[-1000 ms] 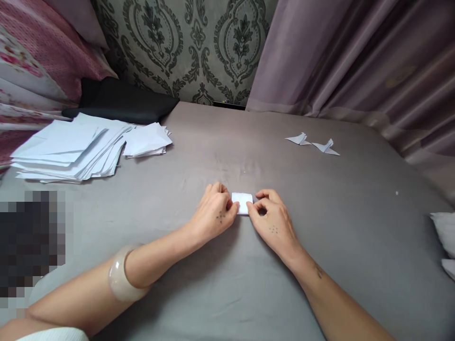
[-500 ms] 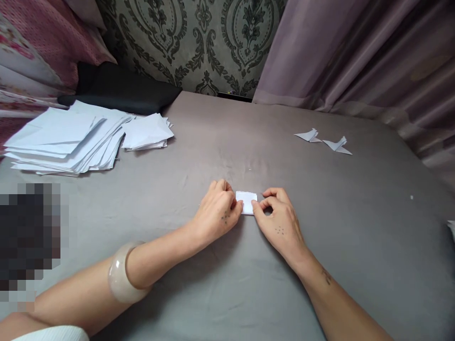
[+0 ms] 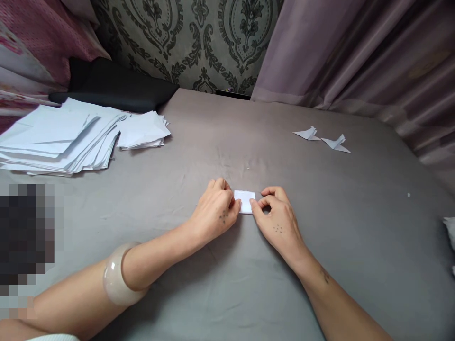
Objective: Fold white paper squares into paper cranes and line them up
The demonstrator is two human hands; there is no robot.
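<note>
A small white folded piece of paper (image 3: pixel 245 201) lies on the grey cloth in front of me, between my two hands. My left hand (image 3: pixel 216 206) is closed at its left side, the thumb resting on the paper's lower left part and the other fingers curled. On the opposite side my right hand (image 3: pixel 277 215) has its thumb on the lower right edge, with the index finger bent toward it in a pinch. The undersides of the fingers are hidden.
A large stack of white paper (image 3: pixel 46 137) and a smaller stack (image 3: pixel 142 130) lie at the back left, near a black cloth (image 3: pixel 117 85). Two folded paper birds (image 3: pixel 306 134) sit at the back right. A person's pixelated head (image 3: pixel 26 232) shows at the left edge.
The whole view has shifted slightly, so everything appears a little further left. Both hands keep their hold on the folded paper with no clear movement.
</note>
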